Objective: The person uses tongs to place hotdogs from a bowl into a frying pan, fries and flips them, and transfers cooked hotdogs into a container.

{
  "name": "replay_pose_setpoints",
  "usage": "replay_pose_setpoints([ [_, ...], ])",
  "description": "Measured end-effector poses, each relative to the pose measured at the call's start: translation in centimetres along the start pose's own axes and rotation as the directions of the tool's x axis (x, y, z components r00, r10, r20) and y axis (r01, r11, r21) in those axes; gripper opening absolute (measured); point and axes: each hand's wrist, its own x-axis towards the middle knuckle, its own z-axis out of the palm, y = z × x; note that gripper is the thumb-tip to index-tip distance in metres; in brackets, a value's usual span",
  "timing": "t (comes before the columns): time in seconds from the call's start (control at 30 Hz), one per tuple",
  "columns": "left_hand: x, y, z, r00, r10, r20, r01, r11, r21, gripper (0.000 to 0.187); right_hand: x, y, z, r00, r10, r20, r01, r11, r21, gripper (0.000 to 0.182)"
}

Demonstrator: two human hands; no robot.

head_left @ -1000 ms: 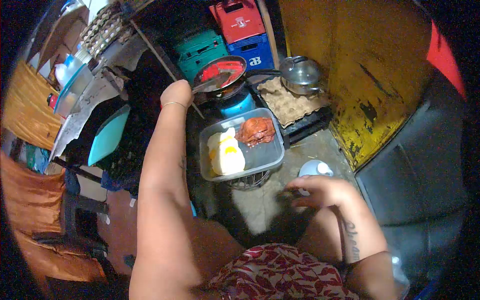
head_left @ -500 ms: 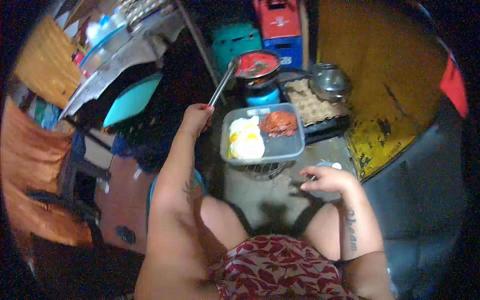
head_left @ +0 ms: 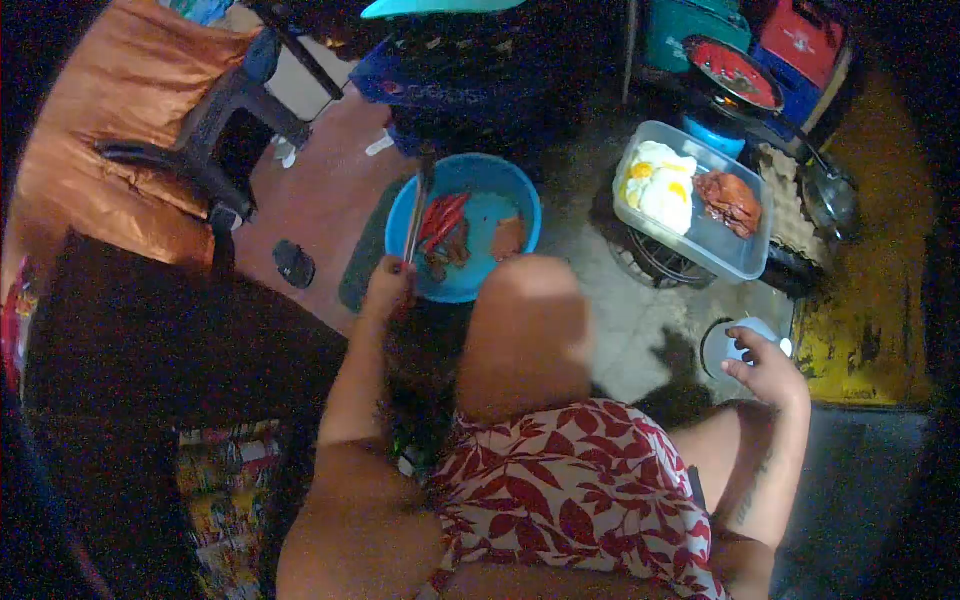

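Observation:
My left hand [head_left: 392,285] is closed round the handle of metal tongs [head_left: 419,208], which point up over the left side of a blue basin [head_left: 533,205]. Red sausages [head_left: 444,218] and other pieces of food lie in the basin. On the right, my right hand [head_left: 762,366] has its fingers apart and holds nothing, above a light round lid or plate [head_left: 722,348]. A clear plastic container [head_left: 697,251] holds fried eggs [head_left: 662,190] and reddish meat [head_left: 729,204]. Behind it a pan [head_left: 735,73] with red content sits over a small flame.
Red [head_left: 803,40] and green [head_left: 690,20] crates stand behind the pan. A glass-lidded pot [head_left: 832,198] and egg trays [head_left: 785,190] are at the right. A dark stool [head_left: 225,135] stands at the left, with a slipper [head_left: 293,263] on the floor.
The view has turned left and down, bringing the blue basin into sight. My left hand has moved the tongs from beside the pan to over the basin. My right hand stays open.

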Motion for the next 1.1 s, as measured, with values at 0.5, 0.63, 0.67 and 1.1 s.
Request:
replay_pose_setpoints([
  [0.5,-0.4,-1.1,1.2,0.975,0.16,-0.152,0.023,0.613,0.79,0.021,2.7,1.5,3.3,0.997,-0.083,0.004,0.083,0.988,-0.131,0.059],
  [0.63,0.3,0.1,1.2,0.975,0.171,-0.144,0.02,0.574,0.819,0.023,1.9,1.0,3.0,0.997,-0.08,-0.012,0.078,0.991,-0.109,0.057],
  [0.67,0.4,0.7,1.3,0.974,0.177,-0.142,0.016,0.57,0.821,0.023,1.8,0.9,3.0,0.997,-0.079,-0.016,0.077,0.992,-0.103,0.057],
  [1.1,1.3,-5.3,2.1,0.986,-0.029,-0.166,0.09,0.924,0.373,0.037,-0.6,0.0,1.3,0.998,-0.051,-0.02,0.047,0.988,-0.149,0.059],
])
